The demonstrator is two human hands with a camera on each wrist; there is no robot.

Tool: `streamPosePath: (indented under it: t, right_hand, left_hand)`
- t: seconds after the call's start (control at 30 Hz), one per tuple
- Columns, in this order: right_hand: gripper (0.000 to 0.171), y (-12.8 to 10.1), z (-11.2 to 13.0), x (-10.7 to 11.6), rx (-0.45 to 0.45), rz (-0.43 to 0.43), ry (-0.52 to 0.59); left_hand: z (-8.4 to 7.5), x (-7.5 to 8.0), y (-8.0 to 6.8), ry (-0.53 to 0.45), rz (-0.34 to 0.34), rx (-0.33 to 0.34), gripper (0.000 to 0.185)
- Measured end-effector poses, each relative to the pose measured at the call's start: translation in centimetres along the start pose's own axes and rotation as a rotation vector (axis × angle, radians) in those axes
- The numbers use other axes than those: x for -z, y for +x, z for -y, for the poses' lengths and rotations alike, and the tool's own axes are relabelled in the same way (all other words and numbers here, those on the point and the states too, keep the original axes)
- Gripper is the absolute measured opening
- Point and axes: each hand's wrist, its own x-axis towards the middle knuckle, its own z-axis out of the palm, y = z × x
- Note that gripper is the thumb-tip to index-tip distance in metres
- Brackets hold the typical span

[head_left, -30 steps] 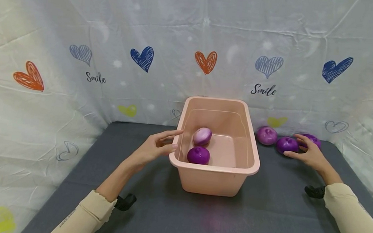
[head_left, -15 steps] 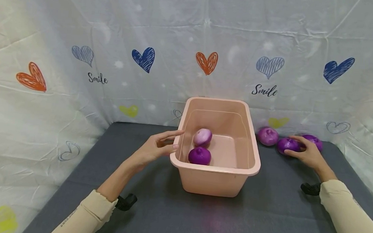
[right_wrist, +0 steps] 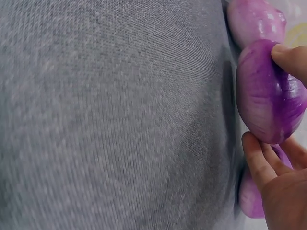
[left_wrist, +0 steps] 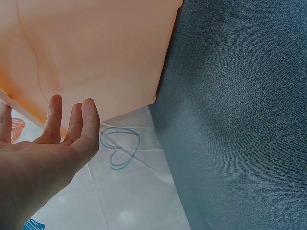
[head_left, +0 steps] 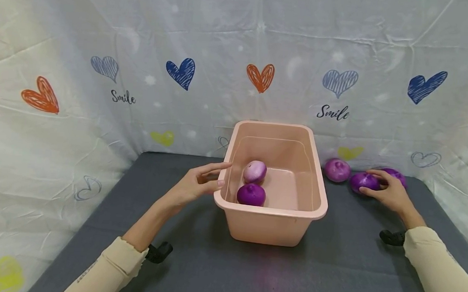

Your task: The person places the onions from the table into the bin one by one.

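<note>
I am holding my left hand (head_left: 195, 185) just left of the pink tub (head_left: 270, 226), fingers straight and loosely spread, the fingertips reaching toward the tub's left rim; from the wrist view I cannot tell whether they are touching the wall, and the hand is gripping nothing. The tub is sitting on the grey counter (head_left: 207, 272), near its back edge, in front of the cloth backdrop (head_left: 102, 39) with hearts. Inside the tub, toward its left wall, a pale onion (head_left: 254, 171) is lying just behind a dark purple onion (head_left: 250, 194), the two close together.

To the right of the tub, three more onions are lying in a row along the counter's back edge. The first onion (head_left: 337, 169) is resting just beside the tub's right wall, untouched. I am closing my right hand (head_left: 391, 195) on the middle onion (head_left: 362, 181), thumb on one side and fingers curled round the other, as the right wrist view shows it pinched (right_wrist: 268, 98). The far onion (head_left: 396, 176) is lying furthest from the tub, partly hidden behind my right hand
</note>
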Motion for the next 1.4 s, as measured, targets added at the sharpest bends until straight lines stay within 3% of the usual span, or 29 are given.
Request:
streamPosePath:
  t: [0.87,1.4]
  right_hand:
    - [0.056,-3.7,1.9,3.6,-0.014,-0.034,0.151]
    - [0.055,-4.5,5.0,4.4,-0.027,0.002,0.219]
  left_hand:
    - [0.4,0.2,0.1,0.033,-0.012,0.004,0.052]
    - [0.3,0.3,0.3,0.018,-0.005,-0.012,0.053]
